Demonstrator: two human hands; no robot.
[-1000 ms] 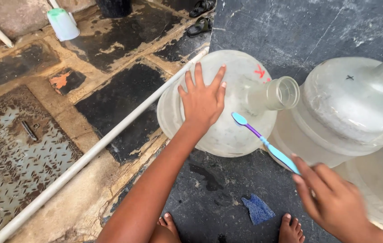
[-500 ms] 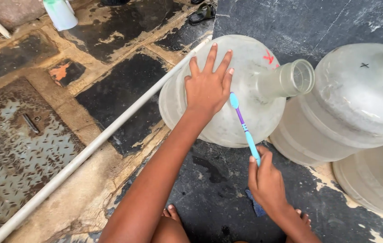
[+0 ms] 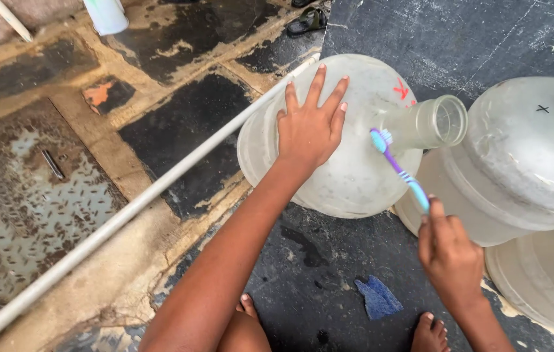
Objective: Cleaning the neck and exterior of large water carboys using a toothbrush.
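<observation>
We are looking down at an outdoor washing yard, likely behind a home: rough stone paving with pale mortar joints, wet and stained, and a dark slab at 1 o'clock. A rusted metal hatch cover lies at 9 o'clock, and a white pipe runs diagonally across. Sandals rest at 12 o'clock, bare feet at 6, and large cloudy water jugs at 3.

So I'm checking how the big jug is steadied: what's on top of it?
The left hand lies flat, fingers spread, on the clear water jug. The toothbrush head touches near its neck. The surface under the palm is covered.
</observation>
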